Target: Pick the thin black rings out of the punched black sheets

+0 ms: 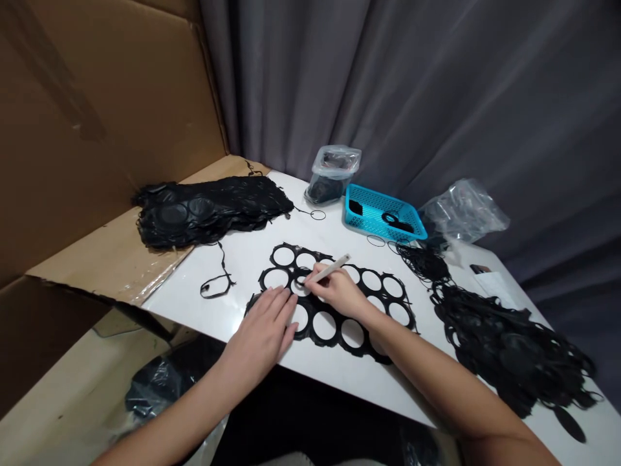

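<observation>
A thin black rubber-like sheet (391, 299) with rows of round holes lies flat on the white table. My left hand (262, 323) rests palm down on its left part, fingers stretched out and holding nothing. Between the fingers of my right hand (337, 291) is a slim white pen-like tool (334, 265), gripped like a pen and slanting up to the right. Its lower end points at a hole just beyond my left fingertips; the tip itself is hidden by my fingers.
A stack of black sheets (218, 207) sits at the left. Behind are a plastic bag with black pieces (325, 188), a blue basket (376, 223) and a clear bag (466, 210). Black scraps (509, 349) heap up at the right. A cardboard wall (107, 90) stands left.
</observation>
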### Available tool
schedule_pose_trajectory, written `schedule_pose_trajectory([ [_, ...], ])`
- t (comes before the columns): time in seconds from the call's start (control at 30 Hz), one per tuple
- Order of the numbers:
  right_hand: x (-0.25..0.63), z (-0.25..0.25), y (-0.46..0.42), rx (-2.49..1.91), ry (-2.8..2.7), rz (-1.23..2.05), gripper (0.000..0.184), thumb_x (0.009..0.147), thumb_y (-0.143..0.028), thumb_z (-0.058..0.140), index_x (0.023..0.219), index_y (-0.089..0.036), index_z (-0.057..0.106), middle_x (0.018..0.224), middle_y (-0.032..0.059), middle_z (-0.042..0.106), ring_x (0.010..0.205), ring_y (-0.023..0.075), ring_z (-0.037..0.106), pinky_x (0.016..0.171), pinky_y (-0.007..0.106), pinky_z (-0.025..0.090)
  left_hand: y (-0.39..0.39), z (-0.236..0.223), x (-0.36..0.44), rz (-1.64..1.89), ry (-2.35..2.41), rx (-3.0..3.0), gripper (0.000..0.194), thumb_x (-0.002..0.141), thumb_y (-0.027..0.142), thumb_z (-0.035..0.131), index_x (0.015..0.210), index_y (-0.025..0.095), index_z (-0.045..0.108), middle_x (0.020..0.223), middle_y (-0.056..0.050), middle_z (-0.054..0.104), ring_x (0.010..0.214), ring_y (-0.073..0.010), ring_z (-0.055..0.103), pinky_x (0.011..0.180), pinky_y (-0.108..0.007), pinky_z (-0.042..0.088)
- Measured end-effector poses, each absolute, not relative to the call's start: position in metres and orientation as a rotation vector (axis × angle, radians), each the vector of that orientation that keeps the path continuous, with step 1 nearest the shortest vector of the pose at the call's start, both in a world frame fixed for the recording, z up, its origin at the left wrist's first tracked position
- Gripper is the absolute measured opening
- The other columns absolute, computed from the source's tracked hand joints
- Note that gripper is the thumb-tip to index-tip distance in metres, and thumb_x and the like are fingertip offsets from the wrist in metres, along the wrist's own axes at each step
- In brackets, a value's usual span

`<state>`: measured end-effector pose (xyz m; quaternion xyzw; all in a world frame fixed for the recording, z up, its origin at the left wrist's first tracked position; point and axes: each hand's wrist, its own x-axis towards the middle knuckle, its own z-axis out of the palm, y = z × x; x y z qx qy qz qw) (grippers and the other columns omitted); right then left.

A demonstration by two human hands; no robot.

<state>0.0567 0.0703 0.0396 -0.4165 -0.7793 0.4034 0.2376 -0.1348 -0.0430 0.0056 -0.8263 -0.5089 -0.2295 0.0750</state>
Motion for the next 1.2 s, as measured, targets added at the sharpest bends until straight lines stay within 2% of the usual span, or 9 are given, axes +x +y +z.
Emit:
schedule_pose_trajectory([
  [0.23,0.055,0.030,0.059,-1.085,-2.058,1.262,0.012,0.086,-0.025,0.060,0.075,-0.022,0.056,0.092,0.0017,0.074,0.087,0.0186,0.067,0.080,0.031,0.048,-0.044,-0.003,-0.127,-0.605,-1.549,-2.558,0.041,0.101,0.033,0.048,0.133,0.010,0.057,0.136,-0.017,0.062,0.131,-0.0322,0.054,0.110,-0.049,0.045],
  [0.57,0.056,0.029,0.059,-1.046,-2.068,1.259,0.014,0.087,-0.023,0.061,0.074,-0.022,0.056,0.090,0.0006,0.072,0.086,0.0178,0.066,0.080,0.031,0.048,-0.043,-0.005,-0.128,-0.649,-1.565,-2.586,0.041,0.101,0.032,0.049,0.136,0.013,0.056,0.137,-0.015,0.062,0.132,-0.0315,0.053,0.112,-0.051,0.042],
  [0.73,0.058,0.022,0.049,-0.902,-2.233,0.968,0.017,0.092,-0.020,0.057,0.075,-0.022,0.055,0.092,0.0035,0.070,0.091,0.0199,0.063,0.083,0.035,0.047,-0.044,-0.007,-0.129,-0.633,-1.559,-2.579,0.041,0.100,0.030,0.049,0.136,0.012,0.056,0.138,-0.015,0.061,0.133,-0.0316,0.053,0.113,-0.050,0.041],
  [0.87,0.057,0.014,0.044,-0.720,-2.505,0.593,0.010,0.095,-0.018,0.051,0.093,-0.021,0.060,0.107,0.0108,0.069,0.100,0.0249,0.059,0.086,0.040,0.043,-0.043,-0.008,-0.129,-0.644,-1.531,-2.566,0.041,0.101,0.030,0.045,0.136,0.011,0.055,0.141,-0.017,0.059,0.136,-0.0307,0.050,0.115,-0.049,0.040],
  [0.93,0.057,0.015,0.060,-0.750,-2.563,0.453,0.012,0.094,-0.015,0.048,0.091,-0.021,0.059,0.100,0.0113,0.069,0.095,0.0254,0.058,0.084,0.040,0.041,-0.042,-0.009,-0.130,-0.637,-1.500,-2.562,0.041,0.102,0.030,0.044,0.135,0.009,0.056,0.140,-0.018,0.059,0.135,-0.0316,0.051,0.113,-0.049,0.042],
  [1.0,0.064,0.020,0.089,-0.930,-2.441,0.381,0.019,0.093,-0.013,0.044,0.080,-0.021,0.055,0.082,0.0081,0.066,0.080,0.0232,0.056,0.077,0.037,0.040,-0.041,-0.011,-0.131,-0.626,-1.483,-2.555,0.041,0.101,0.031,0.044,0.133,0.008,0.057,0.138,-0.019,0.060,0.134,-0.0326,0.052,0.111,-0.051,0.043],
  [1.07,0.078,0.030,0.121,-1.161,-2.182,0.361,0.018,0.092,-0.017,0.044,0.077,-0.023,0.051,0.077,0.0057,0.062,0.072,0.0212,0.053,0.071,0.034,0.039,-0.040,-0.011,-0.133,-0.625,-1.480,-2.550,0.040,0.101,0.031,0.044,0.132,0.008,0.057,0.137,-0.019,0.061,0.134,-0.0327,0.053,0.111,-0.052,0.044],
  [1.2,0.113,0.047,0.147,-1.318,-1.924,0.436,0.017,0.090,-0.027,0.050,0.073,-0.023,0.048,0.070,0.0008,0.059,0.065,0.0189,0.051,0.064,0.030,0.036,-0.037,-0.005,-0.131,-0.651,-1.500,-2.531,0.037,0.101,0.030,0.044,0.129,0.010,0.059,0.133,-0.018,0.064,0.130,-0.0332,0.056,0.108,-0.054,0.046],
])
